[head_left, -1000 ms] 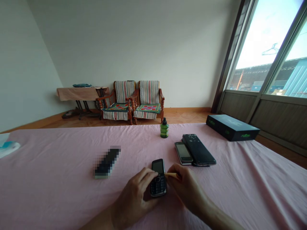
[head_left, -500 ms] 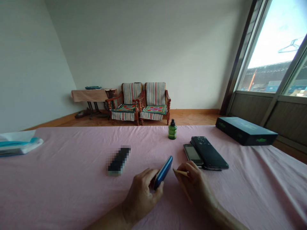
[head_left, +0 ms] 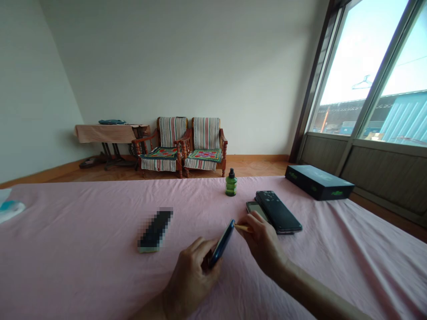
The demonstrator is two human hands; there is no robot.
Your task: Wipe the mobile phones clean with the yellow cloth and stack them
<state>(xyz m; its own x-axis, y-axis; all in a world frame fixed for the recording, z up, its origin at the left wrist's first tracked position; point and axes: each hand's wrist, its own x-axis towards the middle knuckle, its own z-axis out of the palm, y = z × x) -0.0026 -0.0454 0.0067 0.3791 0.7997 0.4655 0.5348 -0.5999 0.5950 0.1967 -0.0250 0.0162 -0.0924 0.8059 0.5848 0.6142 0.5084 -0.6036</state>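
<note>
My left hand (head_left: 191, 275) is closed around a blue smartphone (head_left: 223, 244), tilted with its narrow edge toward me. A thin pale wooden stick (head_left: 243, 228) is pinched in my right hand (head_left: 262, 238). Its tip meets, or comes very near, the upper edge of the phone; I cannot tell if they touch. Behind my right hand lie an older phone with a grey screen (head_left: 256, 207), partly hidden, and a larger black phone (head_left: 279, 212) overlapping it. Left of my hands lies a dark oblong thing (head_left: 156, 231), blurred by pixelation.
A pink cloth (head_left: 83, 249) covers the surface. Near its far edge stands a green bottle with a black top (head_left: 231, 184). A flat black box (head_left: 318, 181) sits at the back right. A white and blue packet (head_left: 10, 208) shows at the left edge.
The stick's tip has come from just beside the phone to its upper edge. My right hand has moved closer to the phone. The whole view has turned slightly right.
</note>
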